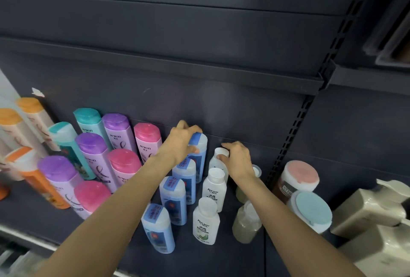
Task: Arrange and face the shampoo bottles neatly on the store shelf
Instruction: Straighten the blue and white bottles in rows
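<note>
Reaching to the back edge of the shelf [66, 221], the person has both hands on the rearmost bottles of two neighbouring rows. The left hand [182, 141] curls over the cap of the back blue bottle [198, 156], fingers wrapped round its top; the right hand [238, 159] pinches the white cap of the back clear bottle [218, 161] just beside it. The hands are apart, each clamped on its own bottle.

The risk lies in the crowding. Three more blue bottles [173, 199] stand in a line running toward the front edge, directly under the left forearm, and two white bottles [214, 188] stand under the right wrist (tall, narrow and likely easy to tip). A forearm dropping or swinging sideways could topple a front bottle, and one falling could carry its neighbours or roll off the front edge. Holding by the cap alone could also let a bottle swivel, turning its label away from the front. The pink bottles [124, 165] close on the left leave little room for sideways moves.
</note>
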